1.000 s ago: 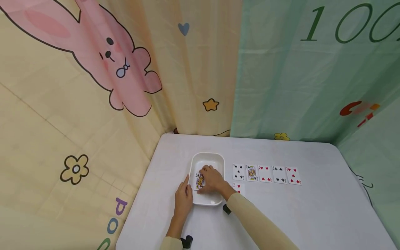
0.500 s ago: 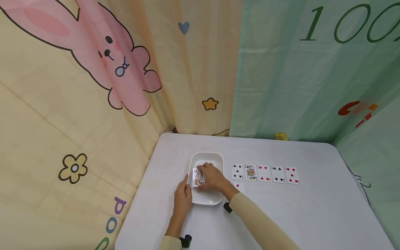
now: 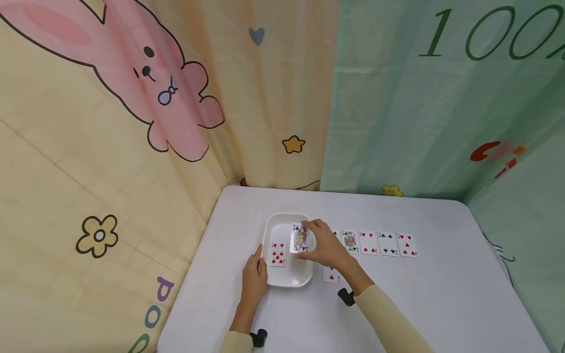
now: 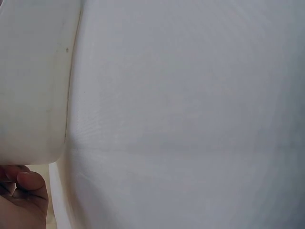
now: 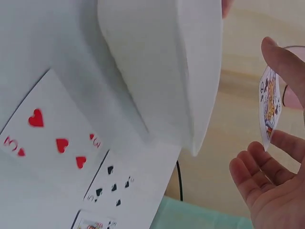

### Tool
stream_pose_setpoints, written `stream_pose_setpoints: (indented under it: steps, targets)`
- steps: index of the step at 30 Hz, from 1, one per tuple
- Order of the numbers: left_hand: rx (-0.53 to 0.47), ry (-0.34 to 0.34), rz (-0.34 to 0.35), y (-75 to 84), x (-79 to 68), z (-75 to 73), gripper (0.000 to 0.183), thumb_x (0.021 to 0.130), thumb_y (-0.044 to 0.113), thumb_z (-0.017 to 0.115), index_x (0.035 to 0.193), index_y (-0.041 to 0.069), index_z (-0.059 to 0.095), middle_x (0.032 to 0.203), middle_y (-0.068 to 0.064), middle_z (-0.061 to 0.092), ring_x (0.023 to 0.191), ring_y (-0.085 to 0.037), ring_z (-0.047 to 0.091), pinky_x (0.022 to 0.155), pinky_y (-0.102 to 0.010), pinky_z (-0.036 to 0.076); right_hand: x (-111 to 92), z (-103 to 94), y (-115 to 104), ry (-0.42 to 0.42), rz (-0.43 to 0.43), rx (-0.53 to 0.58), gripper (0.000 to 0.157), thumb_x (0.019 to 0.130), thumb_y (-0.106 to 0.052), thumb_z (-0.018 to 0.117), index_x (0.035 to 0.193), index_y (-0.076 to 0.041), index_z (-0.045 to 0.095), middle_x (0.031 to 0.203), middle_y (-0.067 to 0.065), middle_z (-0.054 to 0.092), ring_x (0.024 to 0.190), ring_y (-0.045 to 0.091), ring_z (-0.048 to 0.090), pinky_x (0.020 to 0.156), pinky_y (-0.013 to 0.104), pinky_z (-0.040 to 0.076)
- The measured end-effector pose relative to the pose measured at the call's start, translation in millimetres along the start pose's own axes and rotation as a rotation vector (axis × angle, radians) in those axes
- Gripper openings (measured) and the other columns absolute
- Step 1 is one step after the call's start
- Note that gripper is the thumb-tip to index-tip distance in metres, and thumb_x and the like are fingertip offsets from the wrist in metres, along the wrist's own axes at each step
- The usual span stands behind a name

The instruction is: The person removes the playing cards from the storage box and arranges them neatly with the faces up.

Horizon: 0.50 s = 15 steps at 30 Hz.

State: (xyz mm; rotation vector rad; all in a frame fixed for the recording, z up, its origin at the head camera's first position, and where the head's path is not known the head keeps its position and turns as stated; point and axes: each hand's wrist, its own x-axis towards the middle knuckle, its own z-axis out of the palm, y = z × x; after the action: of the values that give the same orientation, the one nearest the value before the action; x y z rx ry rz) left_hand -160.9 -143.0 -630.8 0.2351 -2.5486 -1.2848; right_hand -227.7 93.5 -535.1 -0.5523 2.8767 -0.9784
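Note:
My right hand point(image 3: 326, 247) holds a queen of clubs point(image 3: 299, 239) above the right side of a white tray point(image 3: 280, 277), thumb on one short edge and a finger on the other. That card point(image 5: 270, 105) is seen nearly edge-on in the right wrist view. Inside the tray, a hearts number card point(image 3: 277, 254) lies face up on the left. Along the tray's left wall, my left hand point(image 3: 256, 274) rests with index finger and thumb extended. In the left wrist view, part of that hand point(image 4: 26, 202) appears beside the tray's outer wall point(image 4: 33, 95).
Right of the tray, a row of face-up cards holds a five of spades point(image 5: 114, 187), partly behind the right hand in the head view, a king point(image 3: 350, 241) and several number cards point(image 3: 388, 243). A three of hearts point(image 5: 52, 133) lies nearer. Curtains point(image 3: 282, 98) stand behind the table.
The right hand has lifted the queen and moved it to the right within the tray's span, uncovering the hearts card. The left hand stays at the tray.

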Motion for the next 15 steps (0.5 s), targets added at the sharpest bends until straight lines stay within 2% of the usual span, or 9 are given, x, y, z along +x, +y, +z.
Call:
stream_pose_setpoints:
  steps: [3,7,11,15]
  targets:
    - [0.002,-0.004,0.002,-0.3,0.0,-1.8,0.046,0.106,0.012,0.054,0.152,0.010,0.052,0.088,-0.003,0.059,0.074,-0.011,0.045,0.066,-0.021,0.043,-15,-13.8,15,0.041,0.054,0.012,0.103,0.071,-0.052,0.092,0.155,-0.016,0.045,0.150,0.012,0.051,0.135,0.033,0.052,0.107,0.057,0.049]
    - [0.004,-0.008,0.005,-0.8,-0.5,-2.1,0.046,0.106,0.012,0.054,0.152,0.010,0.052,0.088,-0.003,0.058,0.074,-0.011,0.045,0.066,-0.021,0.043,-33,-25.8,47,0.080,0.154,0.008,0.109,0.070,-0.055,0.091,0.156,-0.011,0.040,0.154,0.015,0.048,0.135,0.035,0.051,0.109,0.059,0.046]
    - [0.008,-0.007,0.005,-0.7,-0.3,-1.2,0.046,0.106,0.011,0.054,0.152,0.009,0.052,0.089,-0.003,0.059,0.074,-0.010,0.045,0.066,-0.021,0.043,-52,-32.3,83,0.102,0.220,-0.019,0.105,0.072,-0.052,0.090,0.152,-0.004,0.043,0.150,0.020,0.049,0.132,0.039,0.050,0.109,0.061,0.044]
    - [0.009,-0.011,0.003,0.9,-0.1,-1.1,0.046,0.106,0.012,0.054,0.152,0.009,0.051,0.089,-0.004,0.060,0.074,-0.011,0.045,0.066,-0.021,0.043,-72,-33.9,112,0.085,0.272,-0.097,0.100,0.073,-0.049,0.091,0.148,-0.001,0.047,0.148,0.026,0.047,0.133,0.046,0.046,0.108,0.064,0.043]
